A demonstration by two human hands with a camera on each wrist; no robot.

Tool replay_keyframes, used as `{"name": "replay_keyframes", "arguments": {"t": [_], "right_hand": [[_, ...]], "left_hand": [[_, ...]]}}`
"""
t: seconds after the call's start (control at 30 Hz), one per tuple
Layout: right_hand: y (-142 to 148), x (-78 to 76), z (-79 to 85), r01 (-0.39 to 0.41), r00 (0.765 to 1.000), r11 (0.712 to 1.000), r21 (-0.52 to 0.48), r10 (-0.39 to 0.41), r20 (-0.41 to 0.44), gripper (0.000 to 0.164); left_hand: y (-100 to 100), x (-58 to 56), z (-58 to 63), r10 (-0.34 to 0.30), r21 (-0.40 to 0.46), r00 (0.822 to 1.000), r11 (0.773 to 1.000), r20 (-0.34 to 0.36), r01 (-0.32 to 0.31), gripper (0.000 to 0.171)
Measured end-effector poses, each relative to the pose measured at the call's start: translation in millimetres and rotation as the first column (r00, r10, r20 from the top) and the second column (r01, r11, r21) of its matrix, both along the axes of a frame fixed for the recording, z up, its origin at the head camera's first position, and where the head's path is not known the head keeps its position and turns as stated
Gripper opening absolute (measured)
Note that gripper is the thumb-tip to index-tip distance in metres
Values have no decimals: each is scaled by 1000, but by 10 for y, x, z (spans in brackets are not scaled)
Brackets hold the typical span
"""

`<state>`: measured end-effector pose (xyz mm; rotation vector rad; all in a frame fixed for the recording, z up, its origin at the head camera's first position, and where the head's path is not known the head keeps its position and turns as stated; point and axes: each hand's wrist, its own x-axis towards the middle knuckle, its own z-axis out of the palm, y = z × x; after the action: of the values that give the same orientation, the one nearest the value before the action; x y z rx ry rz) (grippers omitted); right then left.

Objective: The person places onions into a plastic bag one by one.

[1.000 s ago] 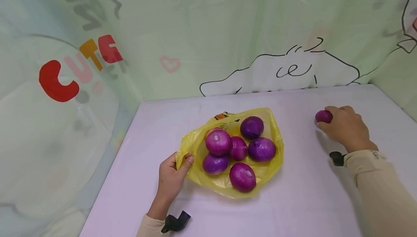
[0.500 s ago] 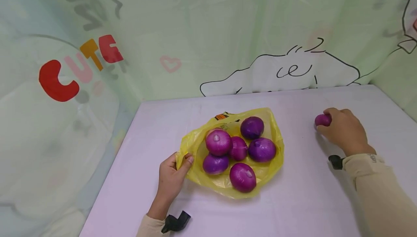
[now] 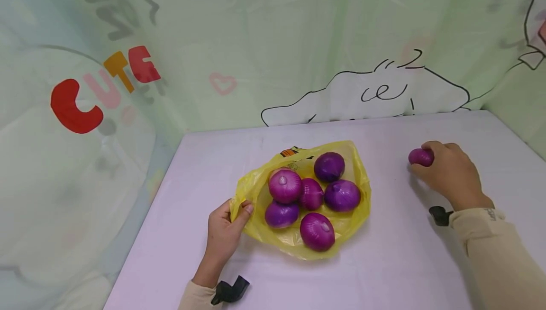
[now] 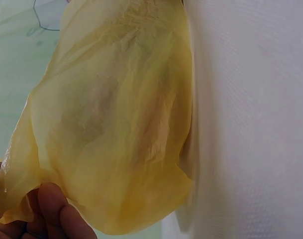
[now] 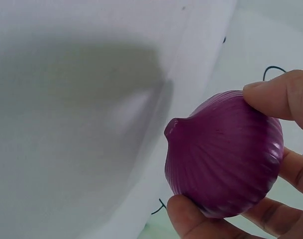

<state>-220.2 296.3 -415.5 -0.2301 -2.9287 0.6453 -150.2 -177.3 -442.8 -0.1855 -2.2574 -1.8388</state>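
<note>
At the right of the table, my right hand (image 3: 452,172) grips a purple onion (image 3: 421,157) between thumb and fingers. The right wrist view shows this onion (image 5: 223,154) close up, its pointed tip facing left and a shadow on the white cloth beside it. My left hand (image 3: 225,229) pinches the left rim of a yellow plastic bag (image 3: 256,182), holding its mouth spread. Several purple onions (image 3: 317,232) lie inside, one resting on top of others at the left. From the left wrist, the bag (image 4: 111,124) hides its contents, with fingertips (image 4: 51,199) curled at its edge.
A white cloth covers the table (image 3: 384,272). Behind it hangs a pale green printed curtain (image 3: 239,40) with letters and line drawings, meeting the table's back edge. Black wrist bands (image 3: 230,291) sit at both sleeves.
My right hand, with the onion in it, has shifted slightly towards me and to the left. The left hand, the bag and the onions inside stay as they were.
</note>
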Motion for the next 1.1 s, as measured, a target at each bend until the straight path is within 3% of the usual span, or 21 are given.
{"name": "replay_keyframes", "arguments": {"t": [1.1], "right_hand": [[-312, 210, 253, -21, 993, 1000, 3, 21, -114, 56]], "left_hand": [[1, 4, 2, -9, 5, 1000, 1000, 13, 9, 11]]}}
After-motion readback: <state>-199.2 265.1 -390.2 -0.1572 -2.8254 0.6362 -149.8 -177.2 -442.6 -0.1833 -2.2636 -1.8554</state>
